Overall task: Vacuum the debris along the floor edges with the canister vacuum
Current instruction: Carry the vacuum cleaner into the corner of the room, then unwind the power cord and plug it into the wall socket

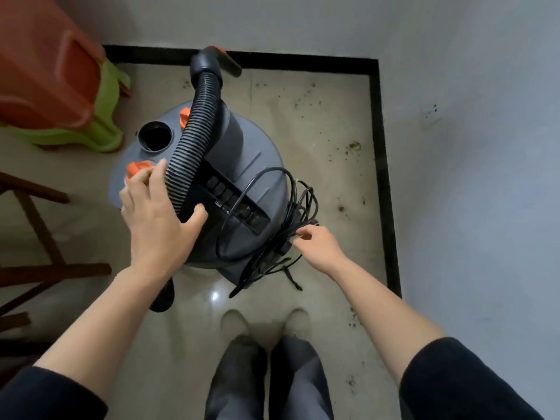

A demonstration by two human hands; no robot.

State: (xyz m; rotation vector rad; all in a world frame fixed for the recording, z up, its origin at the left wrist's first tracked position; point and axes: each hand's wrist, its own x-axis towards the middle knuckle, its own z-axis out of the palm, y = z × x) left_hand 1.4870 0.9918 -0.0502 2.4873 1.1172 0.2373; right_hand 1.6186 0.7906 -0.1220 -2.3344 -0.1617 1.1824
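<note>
A person stands over a grey canister vacuum (242,165) in a room corner, left hand (157,216) spread wide over its ribbed black hose (194,140), which lies between thumb and fingers (151,180). The right hand (319,248) pinches the tangled power cord (304,204) at the vacuum's side. Dark debris (353,146) dots the floor (333,183) along its black border (383,177).

Stacked stools (60,95) crowd left; cord tangle (297,207) right; floor (333,131) beyond open.
</note>
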